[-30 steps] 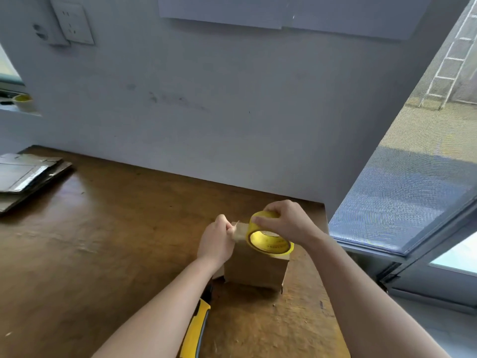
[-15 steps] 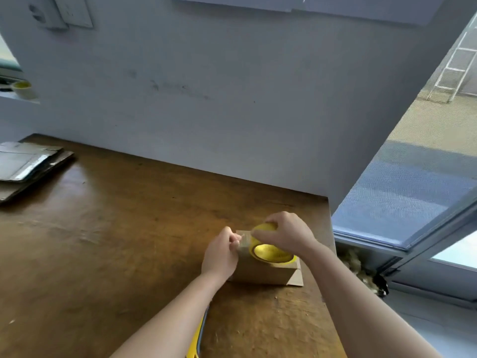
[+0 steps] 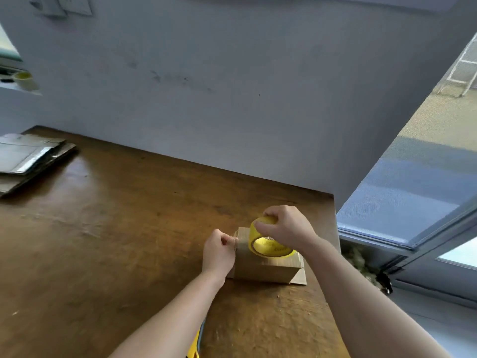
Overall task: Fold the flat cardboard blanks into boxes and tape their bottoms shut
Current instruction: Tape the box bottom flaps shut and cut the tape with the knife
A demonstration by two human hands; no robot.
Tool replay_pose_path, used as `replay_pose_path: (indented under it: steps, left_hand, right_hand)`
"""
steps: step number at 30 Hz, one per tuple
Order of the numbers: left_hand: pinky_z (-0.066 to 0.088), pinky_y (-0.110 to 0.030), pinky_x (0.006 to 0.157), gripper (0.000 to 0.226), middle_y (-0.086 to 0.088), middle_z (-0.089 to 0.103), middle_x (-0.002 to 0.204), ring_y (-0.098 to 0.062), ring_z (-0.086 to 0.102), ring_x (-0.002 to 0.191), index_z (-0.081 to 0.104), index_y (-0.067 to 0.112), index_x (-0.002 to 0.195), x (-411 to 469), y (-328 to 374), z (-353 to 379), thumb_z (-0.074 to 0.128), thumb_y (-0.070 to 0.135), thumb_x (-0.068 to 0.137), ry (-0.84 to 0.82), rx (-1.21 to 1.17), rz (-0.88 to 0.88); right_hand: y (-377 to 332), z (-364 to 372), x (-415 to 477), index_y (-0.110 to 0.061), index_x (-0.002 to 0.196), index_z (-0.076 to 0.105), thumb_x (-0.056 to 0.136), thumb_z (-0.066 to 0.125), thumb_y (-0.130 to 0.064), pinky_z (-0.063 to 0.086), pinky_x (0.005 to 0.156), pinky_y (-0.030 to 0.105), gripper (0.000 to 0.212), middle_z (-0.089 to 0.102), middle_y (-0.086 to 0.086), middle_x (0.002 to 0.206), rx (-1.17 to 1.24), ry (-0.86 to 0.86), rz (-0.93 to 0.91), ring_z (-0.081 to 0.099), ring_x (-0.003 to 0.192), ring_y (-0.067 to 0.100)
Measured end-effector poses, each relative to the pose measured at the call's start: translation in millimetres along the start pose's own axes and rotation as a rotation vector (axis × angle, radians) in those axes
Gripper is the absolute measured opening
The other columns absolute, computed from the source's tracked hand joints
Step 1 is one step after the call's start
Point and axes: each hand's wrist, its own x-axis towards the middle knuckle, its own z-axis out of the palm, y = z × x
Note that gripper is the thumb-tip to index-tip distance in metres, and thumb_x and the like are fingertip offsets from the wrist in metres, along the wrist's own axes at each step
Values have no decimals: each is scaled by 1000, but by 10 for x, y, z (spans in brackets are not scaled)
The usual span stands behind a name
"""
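Note:
A small folded cardboard box [image 3: 265,270] stands on the wooden table [image 3: 116,228] near its right edge, with a flap sticking out at its lower right. My right hand [image 3: 286,226] grips a yellow tape roll [image 3: 268,244] that sits on top of the box. My left hand [image 3: 219,251] pinches the free tape end against the box's upper left corner. A short strip of tape runs between the two hands.
A stack of flat cardboard blanks [image 3: 28,161] lies at the table's far left. A yellow-handled cutter [image 3: 195,347] pokes out under my left forearm at the front edge. A second tape roll [image 3: 25,80] sits on a ledge at left. The table ends just right of the box.
The box has been lowered from a tilted, lifted pose and sits flat on the table. Both hands came down with it, keeping the roll and tape end on its top.

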Motion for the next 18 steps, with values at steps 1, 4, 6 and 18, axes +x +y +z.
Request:
replay_pose_path:
  steps: [1, 4, 6, 18]
  left_hand:
    - [53, -36, 71, 14, -6, 64, 92, -20, 60, 85, 59, 10, 83, 15, 9, 10, 50, 13, 93, 5, -71, -92]
    - [49, -33, 65, 13, -10, 66, 93, -26, 62, 86, 62, 10, 85, 81, 20, 21, 49, 8, 88, 8, -245, -324]
    - [54, -38, 73, 16, -14, 68, 96, -32, 65, 91, 66, 5, 92, 130, 13, 15, 51, 6, 85, -21, -333, -414]
    - [56, -38, 67, 17, -14, 62, 72, -29, 61, 63, 61, -3, 76, 273, -35, -34, 51, -10, 87, -146, -432, -530]
  right_hand:
    - [-12, 19, 8, -28, 72, 65, 72, 60, -51, 37, 49, 23, 24, 62, -8, 68, -27, 12, 0, 57, 68, 17]
    - [-47, 52, 23, -31, 83, 69, 73, 59, -53, 33, 47, 19, 26, 58, -11, 70, -70, 34, -2, 54, 68, 15]
    - [-82, 77, 31, -32, 86, 69, 75, 58, -54, 31, 47, 18, 27, 55, -12, 70, -93, 41, -10, 52, 67, 15]
    - [-146, 89, 60, -31, 73, 60, 76, 60, -51, 29, 45, 20, 20, 51, -13, 63, -97, -4, 21, 51, 62, 12]
